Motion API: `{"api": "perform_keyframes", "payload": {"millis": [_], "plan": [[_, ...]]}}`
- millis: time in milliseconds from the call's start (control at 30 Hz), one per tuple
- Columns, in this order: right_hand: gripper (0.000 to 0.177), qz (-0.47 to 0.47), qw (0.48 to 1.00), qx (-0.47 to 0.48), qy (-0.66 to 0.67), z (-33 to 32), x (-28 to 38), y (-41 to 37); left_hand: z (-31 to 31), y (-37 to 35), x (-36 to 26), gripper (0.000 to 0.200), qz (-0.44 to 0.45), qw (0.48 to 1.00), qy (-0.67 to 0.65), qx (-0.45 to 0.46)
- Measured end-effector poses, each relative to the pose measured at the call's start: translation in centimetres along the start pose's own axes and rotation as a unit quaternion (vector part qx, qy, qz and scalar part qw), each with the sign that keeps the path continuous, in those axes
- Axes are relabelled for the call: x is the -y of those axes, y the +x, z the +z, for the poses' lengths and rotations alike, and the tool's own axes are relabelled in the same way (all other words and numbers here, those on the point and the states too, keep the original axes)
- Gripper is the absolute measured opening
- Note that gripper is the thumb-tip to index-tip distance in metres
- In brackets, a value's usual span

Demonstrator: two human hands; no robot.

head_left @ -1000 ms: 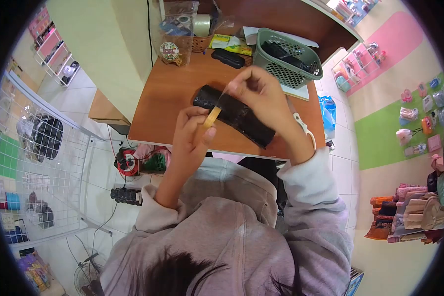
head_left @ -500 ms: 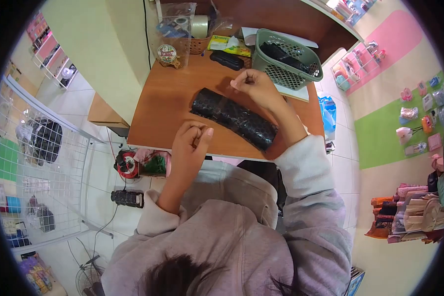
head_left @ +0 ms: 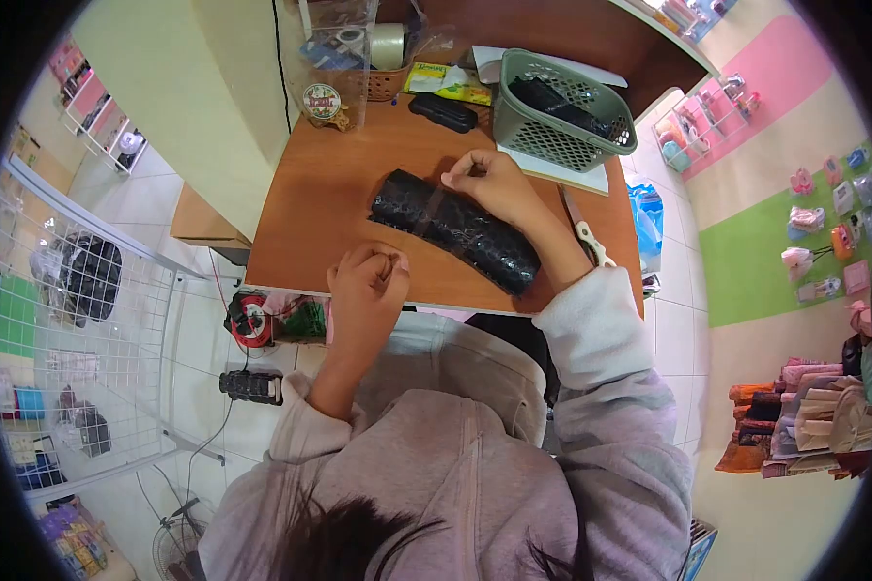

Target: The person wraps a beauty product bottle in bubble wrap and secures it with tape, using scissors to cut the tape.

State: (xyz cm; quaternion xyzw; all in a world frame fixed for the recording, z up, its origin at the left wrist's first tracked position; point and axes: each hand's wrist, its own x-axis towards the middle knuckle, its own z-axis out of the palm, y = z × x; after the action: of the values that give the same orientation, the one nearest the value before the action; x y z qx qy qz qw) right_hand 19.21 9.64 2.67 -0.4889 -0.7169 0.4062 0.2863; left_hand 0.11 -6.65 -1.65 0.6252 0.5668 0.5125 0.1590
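Note:
A long roll wrapped in shiny black plastic and bubble wrap (head_left: 480, 247) lies slantwise on the brown desk (head_left: 305, 218). My right hand (head_left: 494, 189) is over its far side, thumb and fingertips pinched together. My left hand (head_left: 368, 281) is closed in a pinch at the desk's near edge, apart from the roll. A faint see-through strip of clear tape (head_left: 433, 211) runs across the roll on the line between both pinches. Its ends are hard to see inside the fingers. Scissors with white handles (head_left: 588, 240) lie partly beneath my right forearm.
A grey-green plastic basket (head_left: 552, 131) with black items stands at the back right. A black case (head_left: 443, 112), a yellow packet (head_left: 446, 81) and a brown basket (head_left: 388, 85) holding a tape roll (head_left: 388, 48) are at the back. A white wire rack (head_left: 97, 320) stands left.
My right hand has come down and left, closer to the roll. My left hand has shifted slightly left. The tape strip and the scissors now show more clearly.

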Motion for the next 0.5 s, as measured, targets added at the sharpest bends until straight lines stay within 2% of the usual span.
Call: {"api": "perform_keyframes", "payload": {"millis": [100, 267, 367, 467, 500], "plan": [[0.031, 0.007, 1.000, -0.011, -0.018, 0.5, -0.9, -0.1, -0.2, -0.1, -0.2, 0.030, -0.038, 0.998, 0.040, 0.034], [0.036, 0.073, 0.997, 0.015, -0.032, 0.5, -0.8, 0.1, -0.1, -0.1, 0.0, 0.028, -0.029, 0.998, 0.055, 0.031], [0.040, 0.076, 0.996, 0.017, -0.034, 0.5, -1.4, 0.5, -0.2, 0.0, -0.1, 0.027, -0.031, 0.997, 0.056, 0.036], [0.042, 0.080, 0.988, -0.014, -0.134, 0.1, 0.8, -0.3, -0.2, -0.1, -0.1, 0.026, -0.031, 0.997, 0.065, 0.037], [0.044, 0.065, 0.989, -0.021, -0.132, 0.1, 0.2, -0.2, -0.2, -0.1, -0.1, 0.026, -0.029, 0.996, 0.069, 0.037]]}}
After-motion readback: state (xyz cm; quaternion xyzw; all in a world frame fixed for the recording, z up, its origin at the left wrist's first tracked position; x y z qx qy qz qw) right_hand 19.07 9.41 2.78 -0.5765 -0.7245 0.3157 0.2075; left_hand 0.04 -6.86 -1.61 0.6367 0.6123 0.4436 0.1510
